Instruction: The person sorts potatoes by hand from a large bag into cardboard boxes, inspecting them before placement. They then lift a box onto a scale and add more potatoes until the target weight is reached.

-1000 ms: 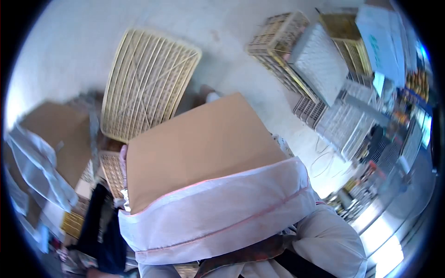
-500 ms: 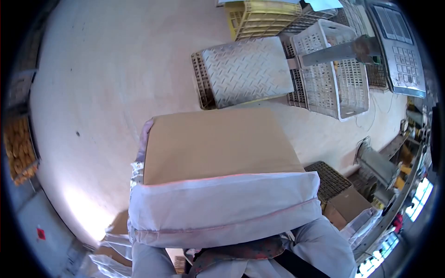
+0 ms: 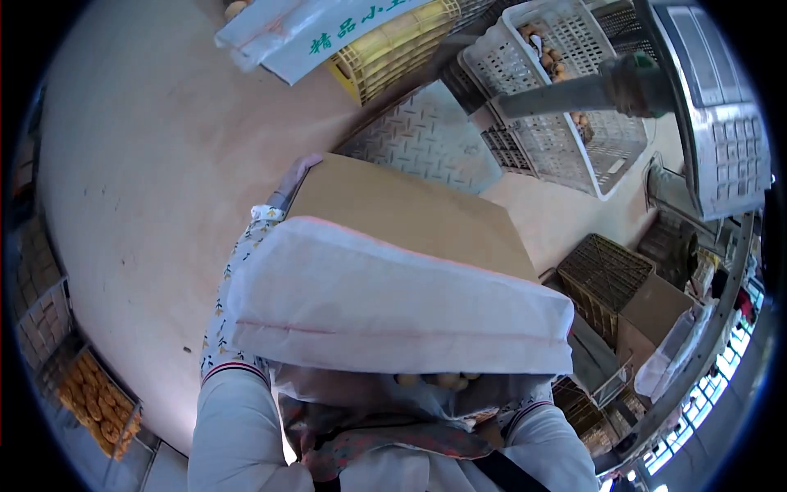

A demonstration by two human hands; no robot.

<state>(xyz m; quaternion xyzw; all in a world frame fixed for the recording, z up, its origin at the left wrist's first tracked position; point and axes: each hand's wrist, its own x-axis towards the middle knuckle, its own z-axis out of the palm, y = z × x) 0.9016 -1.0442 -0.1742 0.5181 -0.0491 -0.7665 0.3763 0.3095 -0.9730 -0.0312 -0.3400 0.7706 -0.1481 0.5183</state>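
Observation:
I carry a brown cardboard box (image 3: 410,213) against my chest, with a white fabric liner (image 3: 385,303) folded over its near edge. My left hand (image 3: 293,176) grips the box's far left corner, fingers curled over the edge. The box hides my right hand; only the right sleeve (image 3: 545,435) shows below it. A few round yellow fruits (image 3: 430,380) peek out under the liner at the near side.
A metal checker-plate platform (image 3: 422,139) lies on the floor just past the box. White crate (image 3: 566,98) with fruit, yellow crate (image 3: 393,49) and printed bags (image 3: 320,29) beyond. Scale keypad (image 3: 725,107) at right. Dark crate (image 3: 602,271), cardboard boxes lower right. Orange fruit trays (image 3: 94,402) lower left.
The view has swung on round the room. The box has tilted, its far end rising toward the checker-plate platform, and the liner now covers more of its top. My left hand keeps its grip.

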